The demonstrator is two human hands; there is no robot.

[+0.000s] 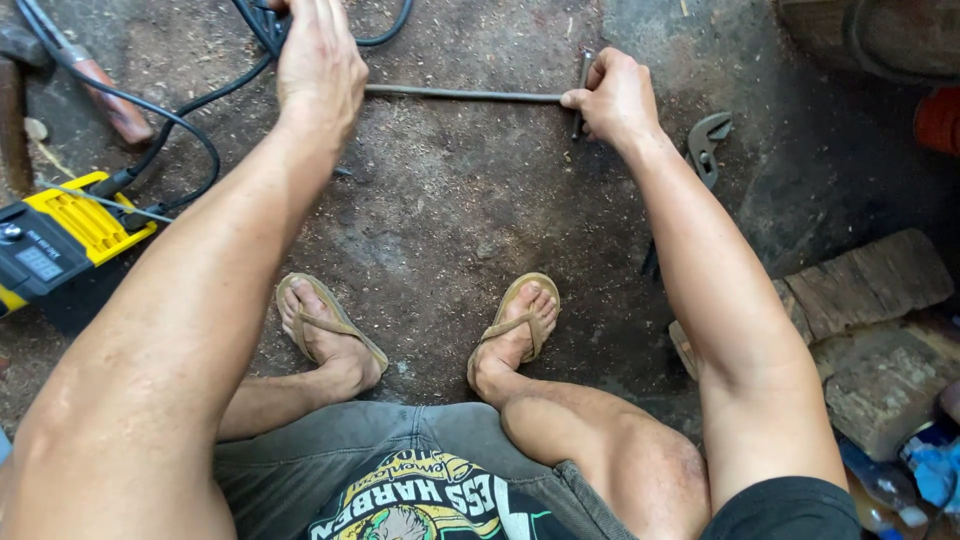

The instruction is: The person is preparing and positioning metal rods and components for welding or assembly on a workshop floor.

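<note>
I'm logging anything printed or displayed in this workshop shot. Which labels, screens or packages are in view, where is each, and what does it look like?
Display panel: small grey rectangle on the yellow and black machine at the left edge, on the floor.
Printed shirt graphic: bottom centre, yellow and white lettering on dark cloth.
Blue packaging: bottom right corner, crumpled, partly cut off.
Neither the left hand nor the right hand holds anything labelled.

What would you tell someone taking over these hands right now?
Left hand: over the left end of the long metal rod and the black cables; its fingers are out of view, so grip unclear.
Right hand: fingers pinching the short metal bar against the rod's right end.
Both pieces lie crossed on the dirt floor. Yellow machine at left, wrench at right, untouched.
</note>
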